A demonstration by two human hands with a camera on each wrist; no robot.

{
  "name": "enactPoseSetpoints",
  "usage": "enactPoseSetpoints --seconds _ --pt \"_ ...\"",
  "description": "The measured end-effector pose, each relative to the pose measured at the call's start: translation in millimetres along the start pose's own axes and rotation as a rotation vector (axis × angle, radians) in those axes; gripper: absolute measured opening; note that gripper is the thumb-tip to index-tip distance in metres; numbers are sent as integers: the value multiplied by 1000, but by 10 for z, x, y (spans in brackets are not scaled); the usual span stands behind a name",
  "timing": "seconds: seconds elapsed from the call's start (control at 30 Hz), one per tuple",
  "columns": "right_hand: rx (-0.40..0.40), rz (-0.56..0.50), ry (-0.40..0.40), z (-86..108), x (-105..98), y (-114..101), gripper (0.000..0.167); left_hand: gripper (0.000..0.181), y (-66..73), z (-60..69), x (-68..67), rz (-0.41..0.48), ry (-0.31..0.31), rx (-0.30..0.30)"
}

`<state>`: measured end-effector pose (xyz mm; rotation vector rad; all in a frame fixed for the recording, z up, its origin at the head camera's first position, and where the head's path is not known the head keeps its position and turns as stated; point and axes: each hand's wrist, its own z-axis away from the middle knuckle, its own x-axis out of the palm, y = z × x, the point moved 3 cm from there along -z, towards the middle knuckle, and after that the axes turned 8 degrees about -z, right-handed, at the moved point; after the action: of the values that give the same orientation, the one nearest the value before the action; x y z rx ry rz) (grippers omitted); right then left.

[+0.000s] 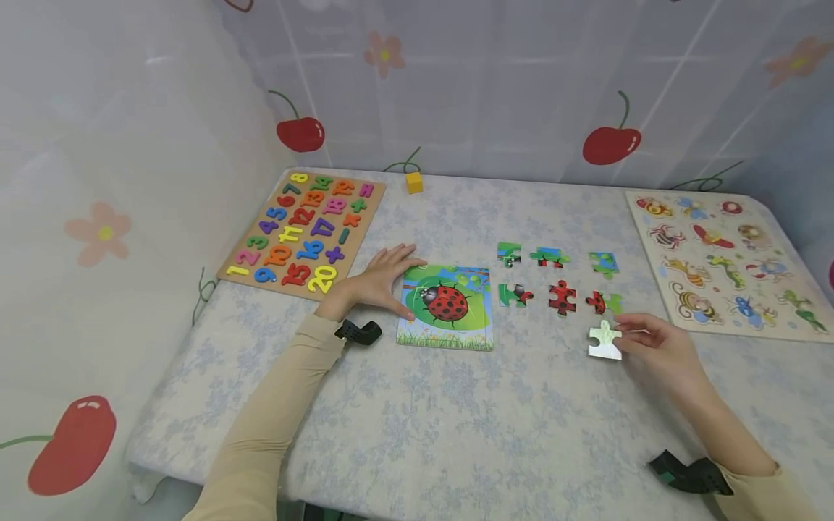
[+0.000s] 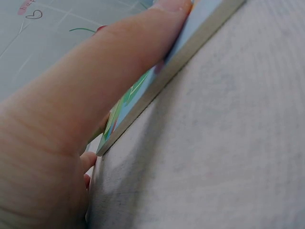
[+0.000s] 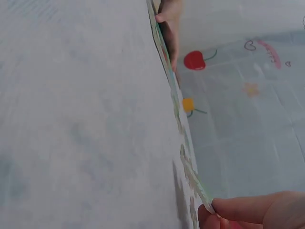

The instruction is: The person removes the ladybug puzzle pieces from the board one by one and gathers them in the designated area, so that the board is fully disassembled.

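In the head view, my left hand [image 1: 374, 284] rests with spread fingers at the left side of a square ladybug puzzle board [image 1: 476, 318]. Its thumb [image 2: 124, 52] lies straight over the board's edge in the left wrist view. On the right, my right hand [image 1: 659, 356] pinches a puzzle piece [image 1: 604, 341] between thumb and fingers, slightly tilted above the cloth. The held piece looks pale and shiny from the head; its printed face cannot be made out. Several loose pieces, including a red one [image 1: 562, 297], lie in two rows between the board and my right hand.
A number board [image 1: 365, 239] lies at the back left, close to my left hand. An insect board [image 1: 710, 329] covers the right end of the table. A yellow cube [image 1: 413, 182] sits at the back edge, before a cherry-printed curtain [image 1: 482, 108].
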<state>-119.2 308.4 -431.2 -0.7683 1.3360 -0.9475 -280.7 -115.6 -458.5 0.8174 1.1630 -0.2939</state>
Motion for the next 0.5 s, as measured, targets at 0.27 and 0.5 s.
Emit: enactPoseSetpoints --seconds 0.27,0.5 --pt "-112 83 54 106 -111 134 29 106 -1 4 0 -1 -5 -3" --pt "-146 178 79 55 -50 35 28 106 10 7 -14 -3 -8 -3"
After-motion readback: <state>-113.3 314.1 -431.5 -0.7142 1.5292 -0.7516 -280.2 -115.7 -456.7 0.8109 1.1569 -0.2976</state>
